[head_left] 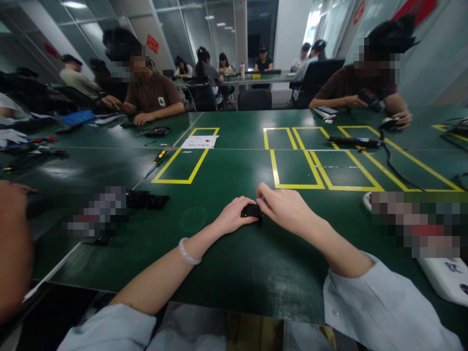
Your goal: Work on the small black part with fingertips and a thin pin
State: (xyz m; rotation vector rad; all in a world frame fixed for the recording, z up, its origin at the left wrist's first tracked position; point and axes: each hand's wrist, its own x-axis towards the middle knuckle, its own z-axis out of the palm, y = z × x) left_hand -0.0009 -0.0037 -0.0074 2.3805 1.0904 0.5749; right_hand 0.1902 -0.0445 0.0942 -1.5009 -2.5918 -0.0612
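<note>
Pinching a small, glossy black piece (252, 210) with rounded edges, the left hand (236, 214) is steadying it low over the smooth green tabletop (234, 273); the right hand's (283, 204) bent fingers are curling closely beside it.

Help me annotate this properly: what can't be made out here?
All in the head view:
Black object: partly covered by the left hand; too small to identify.
Right hand: fingertip contact with it too small to tell.
White item at right: partly covered by pixelation.
Paper sheet: print too small.
Neighbouring person's arm: cut off by left edge.
</note>
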